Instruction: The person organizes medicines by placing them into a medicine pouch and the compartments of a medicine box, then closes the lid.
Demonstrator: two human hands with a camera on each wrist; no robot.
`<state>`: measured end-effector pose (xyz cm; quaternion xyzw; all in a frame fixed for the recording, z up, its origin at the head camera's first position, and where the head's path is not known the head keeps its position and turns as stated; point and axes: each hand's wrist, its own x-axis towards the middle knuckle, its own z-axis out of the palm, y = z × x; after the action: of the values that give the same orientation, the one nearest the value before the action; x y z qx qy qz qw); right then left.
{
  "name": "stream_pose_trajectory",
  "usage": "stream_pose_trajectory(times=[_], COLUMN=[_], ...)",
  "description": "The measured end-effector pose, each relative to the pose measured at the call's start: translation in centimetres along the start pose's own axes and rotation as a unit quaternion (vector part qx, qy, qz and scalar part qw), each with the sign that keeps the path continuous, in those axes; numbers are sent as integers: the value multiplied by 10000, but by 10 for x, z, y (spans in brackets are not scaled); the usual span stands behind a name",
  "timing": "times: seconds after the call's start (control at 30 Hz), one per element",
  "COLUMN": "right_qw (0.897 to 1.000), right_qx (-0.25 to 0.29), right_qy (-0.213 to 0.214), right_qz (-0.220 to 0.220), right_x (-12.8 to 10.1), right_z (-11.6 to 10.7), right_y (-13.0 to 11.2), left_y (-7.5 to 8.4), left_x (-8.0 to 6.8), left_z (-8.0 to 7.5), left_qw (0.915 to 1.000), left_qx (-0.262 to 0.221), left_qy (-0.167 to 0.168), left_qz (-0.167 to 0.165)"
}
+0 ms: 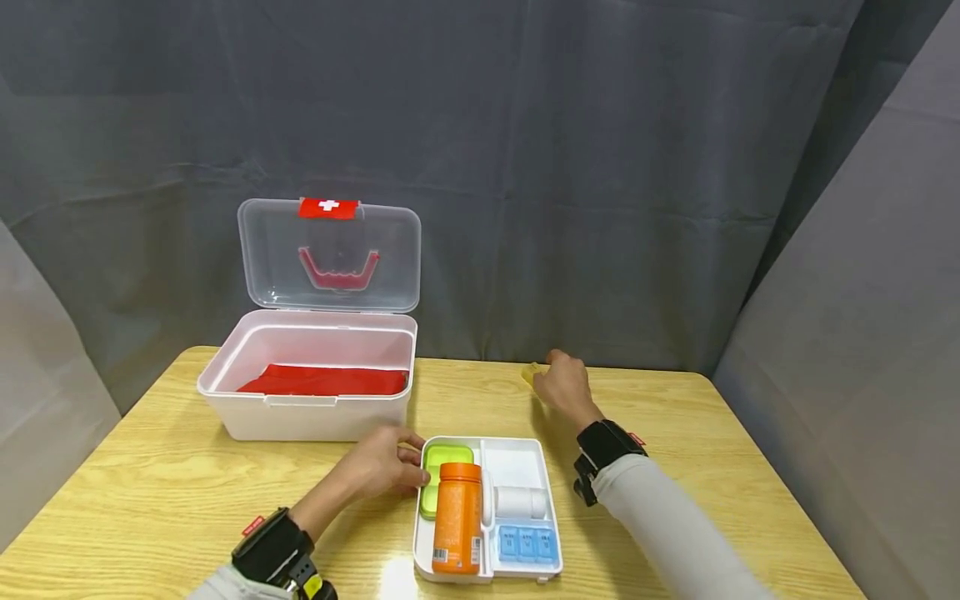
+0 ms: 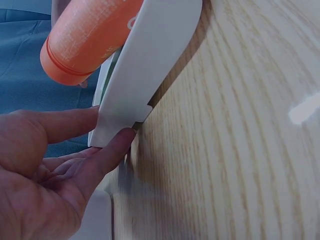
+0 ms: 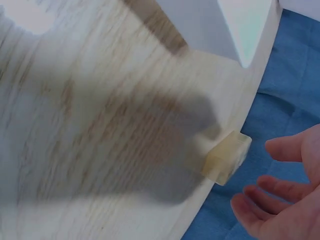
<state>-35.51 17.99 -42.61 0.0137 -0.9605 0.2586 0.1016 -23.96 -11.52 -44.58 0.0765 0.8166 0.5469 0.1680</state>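
Two hands are seen over a wooden table [image 1: 675, 467], largest item, filling the lower half of the head view. At upper left of centre, a white first-aid box [image 1: 303, 408] is stood with its clear lid [image 1: 330, 254] propped upright, so the inside is left reachable; a red cloth [image 1: 322, 381] is laid flat on its floor. On the lid's red latch a white cross is printed; no words.

At bottom centre, a white divided tray [image 1: 525, 462] is set just in front of the box. An orange bottle [image 1: 457, 517] is laid in it beside a green box [image 1: 442, 467], a white roll [image 1: 521, 502] and blue pill packs [image 1: 527, 542]. A barcode label is seen at the bottle's lower end; the print cannot be read.

The tray's left edge is steadied by the left hand [image 1: 386, 467]; in the left wrist view, thumb and fingers [image 2: 107, 152] are pressed around the tray's corner tab, presumably to keep it from sliding.

At the far table edge, right of centre, a small pale yellow block [image 3: 222, 157] is sat. The right hand [image 1: 564, 385] is held just beside it, fingers [image 3: 287, 147] spread and loosely bent, not yet touching it in the right wrist view.
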Motion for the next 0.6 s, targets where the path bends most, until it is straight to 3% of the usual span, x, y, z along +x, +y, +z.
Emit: stream_pose_trajectory(times=[0.6], right_qw=[9979], right_qx=[-519], right_qy=[-23], right_qz=[399], right_x=[6], right_z=[20], right_y=[9], left_y=[0], left_x=[0], left_z=[0], left_qw=[10000], left_qx=[-14], left_qy=[-17], left_qz=[49])
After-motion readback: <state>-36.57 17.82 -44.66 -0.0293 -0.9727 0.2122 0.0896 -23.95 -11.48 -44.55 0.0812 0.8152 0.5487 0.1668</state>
